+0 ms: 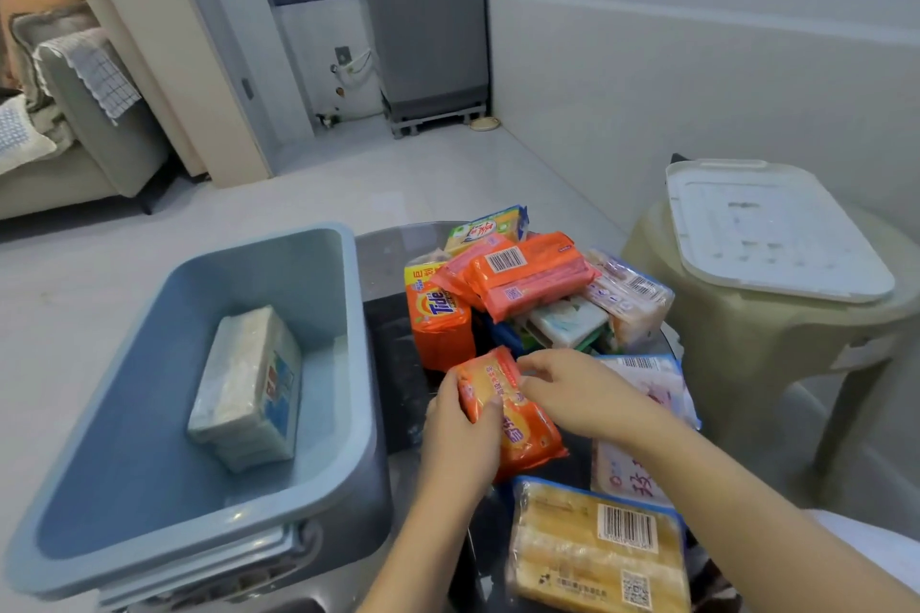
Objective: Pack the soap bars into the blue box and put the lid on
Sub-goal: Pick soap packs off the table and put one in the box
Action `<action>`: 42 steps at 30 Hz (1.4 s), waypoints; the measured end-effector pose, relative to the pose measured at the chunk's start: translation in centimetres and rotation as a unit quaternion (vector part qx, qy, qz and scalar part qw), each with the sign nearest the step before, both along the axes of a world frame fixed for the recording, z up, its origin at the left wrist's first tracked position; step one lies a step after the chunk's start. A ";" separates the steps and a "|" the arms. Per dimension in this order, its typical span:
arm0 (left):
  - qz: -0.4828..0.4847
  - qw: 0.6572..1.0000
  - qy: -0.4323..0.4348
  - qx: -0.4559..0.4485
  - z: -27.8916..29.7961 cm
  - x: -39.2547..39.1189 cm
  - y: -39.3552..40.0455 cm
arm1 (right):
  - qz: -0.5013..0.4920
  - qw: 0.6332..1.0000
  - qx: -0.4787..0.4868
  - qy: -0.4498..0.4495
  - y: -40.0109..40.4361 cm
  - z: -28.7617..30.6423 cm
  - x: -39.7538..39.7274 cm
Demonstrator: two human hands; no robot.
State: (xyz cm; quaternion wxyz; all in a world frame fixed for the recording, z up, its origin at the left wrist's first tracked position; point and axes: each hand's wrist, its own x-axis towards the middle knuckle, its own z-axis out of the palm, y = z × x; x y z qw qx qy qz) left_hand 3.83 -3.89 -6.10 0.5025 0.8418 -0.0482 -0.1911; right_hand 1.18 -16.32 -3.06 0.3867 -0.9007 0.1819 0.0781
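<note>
The blue box [348, 363] stands open at the left, with one pale wrapped soap pack [249, 388] lying inside it. To its right, a heap of wrapped soap bars [532, 284] covers a dark glass table [393, 363]. My left hand [460, 438] grips the left side of an orange soap pack [517, 418] at the front of the heap. My right hand [577, 393] pinches the same pack at its upper right edge. A yellow soap pack [597, 548] lies just in front of my hands. The white lid [771, 229] rests on a stool at the right.
A beige plastic stool [747, 353] stands right of the table and carries the lid. An orange Tide pack [440, 324] leans at the heap's left edge. A grey sofa [89, 129] is at the far left, a grey appliance [428, 15] at the back wall.
</note>
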 end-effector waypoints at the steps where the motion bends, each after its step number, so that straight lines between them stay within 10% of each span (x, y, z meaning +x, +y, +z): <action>1: 0.009 1.000 0.010 -0.014 -0.3 0.0 0.0 | 0.001 1.000 0.003 0.006 0.1 -0.2 0.2; 28: 0.044 0.963 -0.040 -0.264 5.1 -1.0 -0.8 | -0.172 0.899 0.343 -0.211 -1.2 1.5 -3.4; 42: -0.034 0.964 -0.251 0.076 9.1 5.6 -8.2 | -0.310 0.737 0.528 -0.286 -2.0 1.6 1.8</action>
